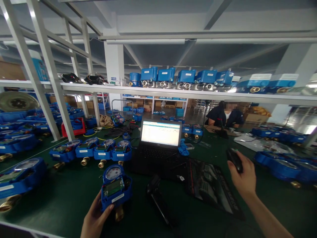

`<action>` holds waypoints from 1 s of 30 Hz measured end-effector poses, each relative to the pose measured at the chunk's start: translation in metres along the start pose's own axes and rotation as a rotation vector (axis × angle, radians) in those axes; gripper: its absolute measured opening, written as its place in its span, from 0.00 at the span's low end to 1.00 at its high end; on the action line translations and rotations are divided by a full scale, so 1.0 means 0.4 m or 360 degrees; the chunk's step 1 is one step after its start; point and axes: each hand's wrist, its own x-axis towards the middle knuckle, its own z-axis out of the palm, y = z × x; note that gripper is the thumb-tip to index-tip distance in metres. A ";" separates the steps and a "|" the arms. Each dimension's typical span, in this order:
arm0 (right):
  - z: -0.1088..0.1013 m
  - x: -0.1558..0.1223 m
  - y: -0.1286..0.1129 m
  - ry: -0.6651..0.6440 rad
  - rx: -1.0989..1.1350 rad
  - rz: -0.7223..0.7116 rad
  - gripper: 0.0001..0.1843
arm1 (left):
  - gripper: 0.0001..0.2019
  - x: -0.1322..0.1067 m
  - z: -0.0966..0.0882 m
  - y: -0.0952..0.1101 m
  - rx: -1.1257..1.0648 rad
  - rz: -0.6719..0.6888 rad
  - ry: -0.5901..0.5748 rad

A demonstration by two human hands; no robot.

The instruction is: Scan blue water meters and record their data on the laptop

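Observation:
My left hand (95, 218) grips a blue water meter (115, 186) from below, at the near edge of the green table; its round dial faces up and a brass fitting shows underneath. My right hand (244, 177) is raised over the right of the table, closed round a small black device (234, 159), possibly a mouse. Between the hands lies a black handheld scanner (154, 188) with its cable. An open laptop (160, 134) with a lit screen stands just beyond.
A row of blue meters (99, 150) sits left of the laptop, with more at far left (21, 177) and right (284, 163). A dark mat (210, 185) lies beside the laptop. A shelf overhead (173, 91) carries blue valves. Another person (225, 115) sits at the far side.

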 end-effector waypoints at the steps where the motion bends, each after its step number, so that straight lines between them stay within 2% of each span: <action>1: 0.015 -0.020 0.034 -0.0172 -0.0063 0.0097 0.34 | 0.38 0.001 -0.001 -0.002 0.0005 -0.0009 0.0001; 4: 0.071 -0.103 0.133 -0.0744 -0.0230 0.0193 0.34 | 0.37 -0.001 0.001 -0.001 -0.0016 0.0002 -0.0003; 6: 0.100 -0.152 0.176 -0.0914 -0.0344 0.0187 0.34 | 0.36 -0.004 0.004 0.003 -0.0034 0.0013 0.0004; 9: 0.118 -0.191 0.194 -0.1024 -0.0342 0.0014 0.32 | 0.34 -0.003 0.004 0.001 -0.0032 -0.0004 0.0027; 11: 0.117 -0.195 0.187 -0.1023 -0.0330 -0.0094 0.31 | 0.34 0.003 -0.003 -0.007 -0.0023 0.0005 0.0026; 15: 0.104 -0.187 0.160 -0.0932 -0.0500 0.0034 0.32 | 0.39 0.021 -0.023 -0.020 0.0054 -0.0034 -0.0032; 18: 0.097 -0.186 0.145 -0.0975 -0.0524 0.0012 0.32 | 0.44 0.027 -0.029 -0.015 0.0117 -0.0109 -0.0070; 20: 0.095 -0.187 0.140 -0.0911 -0.0589 0.0048 0.32 | 0.46 0.025 -0.028 -0.006 0.0113 -0.0114 -0.0059; 22: 0.094 -0.188 0.138 -0.0879 -0.0610 0.0063 0.32 | 0.44 0.024 -0.026 0.001 0.0112 -0.0130 -0.0051; 25: 0.092 -0.188 0.137 -0.0857 -0.0537 -0.0046 0.31 | 0.41 0.022 -0.027 0.004 0.0122 -0.0136 -0.0062; 28: 0.093 -0.189 0.144 -0.0627 -0.0557 -0.0065 0.31 | 0.39 0.018 -0.028 0.002 0.0139 -0.0133 -0.0041; 30: 0.099 -0.192 0.155 -0.0594 -0.0565 -0.0060 0.32 | 0.38 0.010 -0.023 0.003 0.0156 -0.0112 -0.0014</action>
